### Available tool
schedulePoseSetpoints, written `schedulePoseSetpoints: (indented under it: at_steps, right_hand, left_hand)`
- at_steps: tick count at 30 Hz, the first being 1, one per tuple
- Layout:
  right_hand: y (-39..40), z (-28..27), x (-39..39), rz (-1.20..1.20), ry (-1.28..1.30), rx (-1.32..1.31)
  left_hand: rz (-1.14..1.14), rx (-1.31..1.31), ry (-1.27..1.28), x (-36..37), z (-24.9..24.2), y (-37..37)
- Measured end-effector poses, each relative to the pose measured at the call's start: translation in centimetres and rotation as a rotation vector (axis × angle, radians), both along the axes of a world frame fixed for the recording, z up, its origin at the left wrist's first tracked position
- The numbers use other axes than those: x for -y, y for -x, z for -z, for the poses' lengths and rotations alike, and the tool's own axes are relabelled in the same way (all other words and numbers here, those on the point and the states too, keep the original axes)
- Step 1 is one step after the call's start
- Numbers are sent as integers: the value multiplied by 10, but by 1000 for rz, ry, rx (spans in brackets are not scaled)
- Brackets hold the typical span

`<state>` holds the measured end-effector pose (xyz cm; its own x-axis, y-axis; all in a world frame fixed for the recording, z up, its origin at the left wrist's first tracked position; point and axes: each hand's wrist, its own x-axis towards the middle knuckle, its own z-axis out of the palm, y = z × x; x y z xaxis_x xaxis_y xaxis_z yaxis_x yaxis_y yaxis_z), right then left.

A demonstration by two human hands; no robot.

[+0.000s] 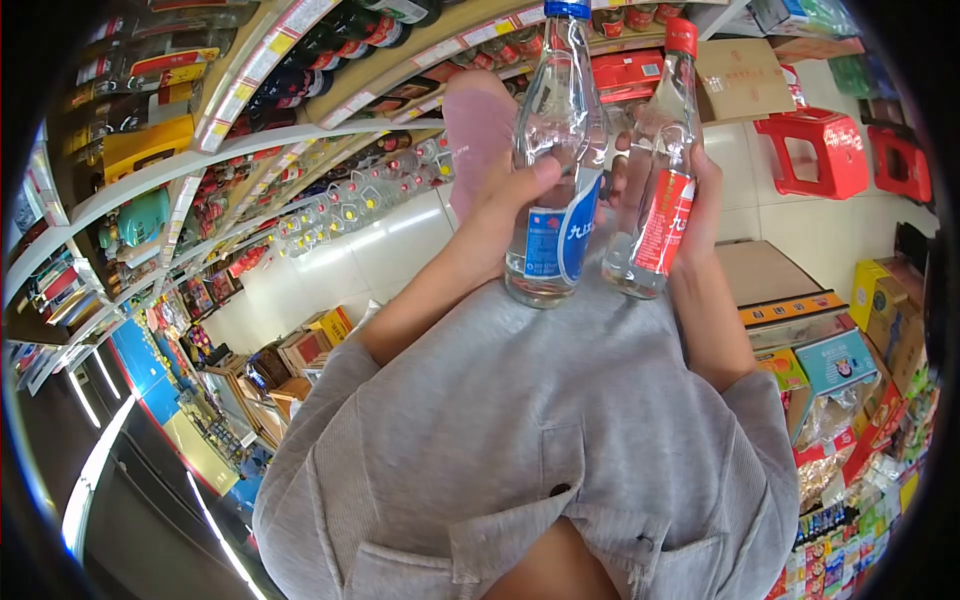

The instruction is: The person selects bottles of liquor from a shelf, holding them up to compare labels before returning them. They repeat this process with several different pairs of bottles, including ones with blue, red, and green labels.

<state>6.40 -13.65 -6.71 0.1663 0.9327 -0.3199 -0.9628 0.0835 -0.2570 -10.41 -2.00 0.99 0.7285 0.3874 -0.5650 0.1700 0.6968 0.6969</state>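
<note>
My left hand is wrapped around a clear glass bottle with a blue label and a blue cap, its thumb lying across the front. In my right hand is a slimmer clear glass bottle with a red label and a red cap. Clear liquid shows inside both. The two bottles stand side by side, nearly upright, in front of my grey shirt. Some fingers of each hand are hidden behind the glass.
Store shelves with dark bottles curve along the upper left. Large clear jugs stand on the floor by them. Red plastic stools and a cardboard box are at the upper right. Boxed goods stack at the right.
</note>
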Motion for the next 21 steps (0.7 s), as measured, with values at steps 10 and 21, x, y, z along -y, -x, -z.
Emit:
schedulePoseSetpoints:
  at_steps: [10,21]
  right_hand:
    - [-4,12,8,150,133,818]
    - [-16,-17,-4,273,259,1386]
  left_hand:
    - [-5,72,-349,-12,14,15]
    - [-241,98,-430,-29,33,21]
